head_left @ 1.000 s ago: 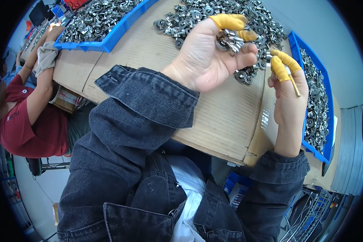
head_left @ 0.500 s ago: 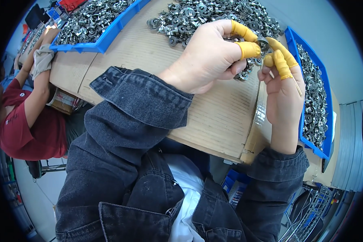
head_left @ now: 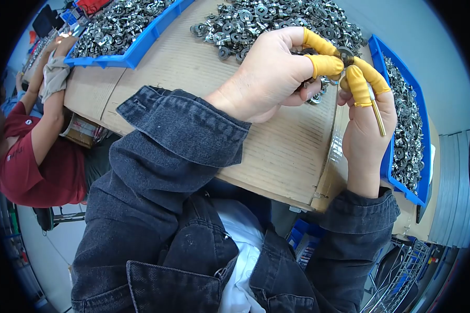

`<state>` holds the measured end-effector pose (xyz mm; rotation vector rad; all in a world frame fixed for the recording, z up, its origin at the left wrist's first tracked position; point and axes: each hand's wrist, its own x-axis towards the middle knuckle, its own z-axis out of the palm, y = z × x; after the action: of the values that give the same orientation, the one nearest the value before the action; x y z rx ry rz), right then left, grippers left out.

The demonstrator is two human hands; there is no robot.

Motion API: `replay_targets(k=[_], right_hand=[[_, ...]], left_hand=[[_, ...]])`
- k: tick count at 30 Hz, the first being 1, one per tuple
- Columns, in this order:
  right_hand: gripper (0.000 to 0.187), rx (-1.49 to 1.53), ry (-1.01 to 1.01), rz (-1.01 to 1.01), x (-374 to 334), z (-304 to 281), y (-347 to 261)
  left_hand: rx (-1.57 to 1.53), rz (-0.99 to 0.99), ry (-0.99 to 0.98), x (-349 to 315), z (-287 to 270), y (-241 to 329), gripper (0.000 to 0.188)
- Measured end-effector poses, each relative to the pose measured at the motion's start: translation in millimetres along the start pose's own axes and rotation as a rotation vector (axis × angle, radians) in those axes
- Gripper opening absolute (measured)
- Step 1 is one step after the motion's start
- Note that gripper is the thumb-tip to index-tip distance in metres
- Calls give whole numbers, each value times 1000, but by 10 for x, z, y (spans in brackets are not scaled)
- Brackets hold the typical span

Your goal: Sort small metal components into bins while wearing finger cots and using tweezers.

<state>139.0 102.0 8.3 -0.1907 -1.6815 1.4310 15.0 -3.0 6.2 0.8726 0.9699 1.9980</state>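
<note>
My left hand (head_left: 277, 73), with yellow finger cots on thumb and forefinger, is closed on a small round metal part (head_left: 345, 54) at the far edge of the cardboard. More dark metal pieces seem tucked in its palm, mostly hidden. My right hand (head_left: 369, 122) also wears yellow finger cots. Its fingers pinch a thin brass-coloured rod (head_left: 378, 119) that sticks out toward me, while its fingertips meet the round part from the right. The rod's far end is hidden behind the fingers. Beyond both hands lies a heap of similar metal parts (head_left: 277, 21).
Blue trays full of metal parts stand at the far left (head_left: 136, 58) and on the right (head_left: 428, 151). Cardboard (head_left: 277, 151) covers the table beneath my hands. To the left sits a co-worker in a dark red shirt (head_left: 49, 161). A wire basket (head_left: 402, 271) is at lower right.
My right hand has turned and its fingers have closed in on the round part. The rod now points more steeply toward me. My left hand has shifted slightly right.
</note>
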Motion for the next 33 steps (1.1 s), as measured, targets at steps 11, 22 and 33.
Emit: replay_targets(k=[11, 22, 33], right_hand=[[21, -69, 31, 6, -12, 1, -5], [19, -418, 43, -241, 46, -21, 4], [22, -1184, -208, -328, 211, -296, 388]], left_hand=[[146, -57, 25, 10, -28, -50, 21], [450, 168, 68, 27, -15, -16, 20], [-277, 25, -83, 59, -136, -20, 21]])
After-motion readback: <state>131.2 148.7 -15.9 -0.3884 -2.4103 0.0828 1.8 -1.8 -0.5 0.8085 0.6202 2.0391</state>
